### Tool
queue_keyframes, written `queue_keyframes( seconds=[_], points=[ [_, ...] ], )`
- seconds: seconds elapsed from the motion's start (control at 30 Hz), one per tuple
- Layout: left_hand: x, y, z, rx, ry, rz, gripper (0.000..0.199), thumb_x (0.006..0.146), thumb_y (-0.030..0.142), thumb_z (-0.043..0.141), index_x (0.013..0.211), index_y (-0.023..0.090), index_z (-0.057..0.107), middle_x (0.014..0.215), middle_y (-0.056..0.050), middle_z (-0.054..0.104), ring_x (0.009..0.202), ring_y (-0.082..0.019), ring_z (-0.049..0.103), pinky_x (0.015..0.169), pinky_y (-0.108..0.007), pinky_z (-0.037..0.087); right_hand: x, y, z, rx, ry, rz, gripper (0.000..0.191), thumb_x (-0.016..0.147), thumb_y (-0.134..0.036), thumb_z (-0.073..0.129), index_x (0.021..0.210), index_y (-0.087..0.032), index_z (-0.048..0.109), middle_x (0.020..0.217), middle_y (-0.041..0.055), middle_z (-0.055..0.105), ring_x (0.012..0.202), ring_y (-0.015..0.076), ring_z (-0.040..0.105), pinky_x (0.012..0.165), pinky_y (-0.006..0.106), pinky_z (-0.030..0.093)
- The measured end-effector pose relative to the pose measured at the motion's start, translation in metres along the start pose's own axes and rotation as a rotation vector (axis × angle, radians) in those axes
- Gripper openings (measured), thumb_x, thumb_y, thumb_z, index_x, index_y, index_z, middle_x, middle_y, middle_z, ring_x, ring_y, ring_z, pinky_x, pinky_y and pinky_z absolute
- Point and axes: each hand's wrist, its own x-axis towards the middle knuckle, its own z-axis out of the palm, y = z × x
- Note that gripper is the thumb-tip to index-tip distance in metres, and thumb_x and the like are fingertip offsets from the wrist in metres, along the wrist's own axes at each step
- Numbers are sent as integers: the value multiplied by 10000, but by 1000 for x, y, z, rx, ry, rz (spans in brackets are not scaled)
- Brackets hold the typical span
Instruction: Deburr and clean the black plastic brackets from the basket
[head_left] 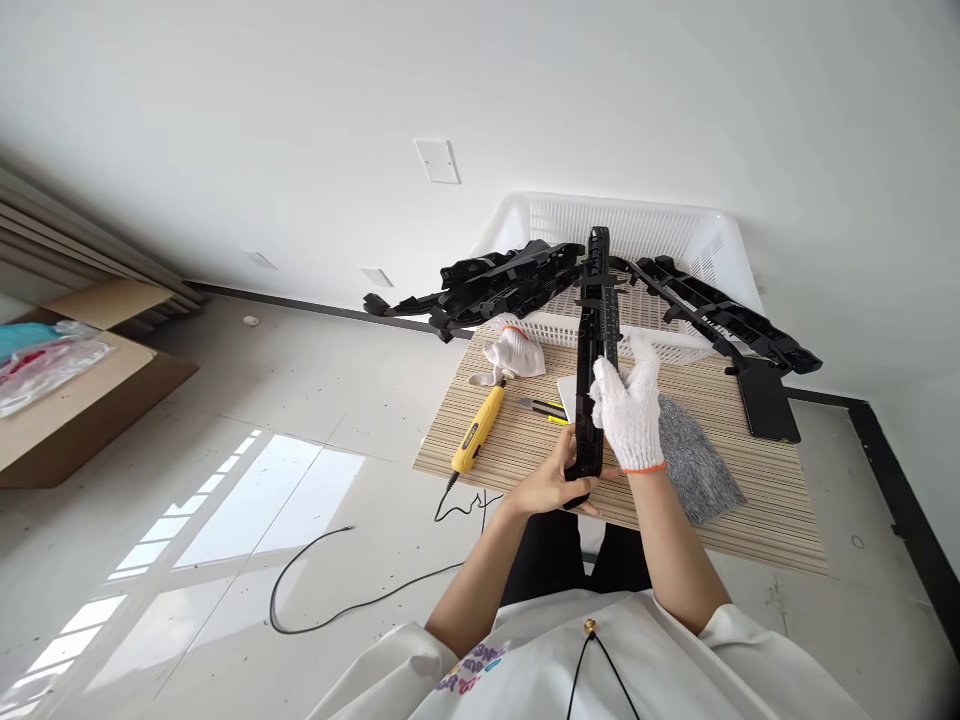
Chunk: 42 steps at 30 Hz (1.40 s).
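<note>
My left hand [559, 482], bare, grips the lower end of a long black plastic part [589, 400] that stands out away from me over the table. My right hand [628, 405], in a white knit glove with an orange cuff edge, is closed around the lower end of a black caliper [611, 325]. The caliper lies along the part's right side, its jaws across the part near the upper end. Whether the jaws touch the plastic I cannot tell. Left of the part, a utility knife [541, 407] and a yellow corded power tool [478, 430] rest on the table.
A white plastic basket [720, 240] stands at the wall with several similar black parts [510, 280] across it. The striped table [787, 500] also carries a loose white glove [517, 350], a grey cloth [694, 465] and a black phone [769, 400]. A black cord [360, 605] crosses the floor.
</note>
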Motion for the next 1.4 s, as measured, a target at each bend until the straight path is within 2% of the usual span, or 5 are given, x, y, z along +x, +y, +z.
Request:
queue_keyframes(
  seconds=[0.43,0.63,0.97,1.17,1.4],
  points=[
    [3,-1,0,15,187,122,627,851,398,757,1396,279,469,1482,-143,480,1307,-380,562,872,-458,618,-3,-10,-10,97,44,-87,453,891,-412,645,1272,-308,422,567,-118,457,379,81,390,334,183,324],
    [6,-10,-6,297,340,241,832,791,433,813,1498,220,428,1428,-147,561,1387,-356,461,1192,-548,324,-52,14,-18,78,-18,138,478,881,-458,657,1241,-267,409,542,-127,505,335,89,410,297,191,346],
    [8,-18,-12,347,290,283,873,861,519,719,1576,224,315,1465,-160,538,1372,-323,495,1180,-488,360,-88,44,-18,-2,-3,210,555,861,-515,663,1272,-232,421,625,-93,574,354,82,451,332,197,396],
    [9,-23,-14,370,270,292,845,893,486,692,1590,231,287,1514,-155,497,1410,-315,457,1201,-491,329,-86,45,-20,-121,-45,230,392,882,-535,631,1052,-242,435,554,-100,533,349,106,455,329,214,376],
    [9,-23,-15,389,267,296,845,880,477,708,1586,233,311,1517,-158,494,1419,-338,445,1183,-501,353,-84,37,-24,-155,-77,153,566,874,-473,618,1384,-257,501,703,-27,615,460,124,525,397,244,445]
  ],
)
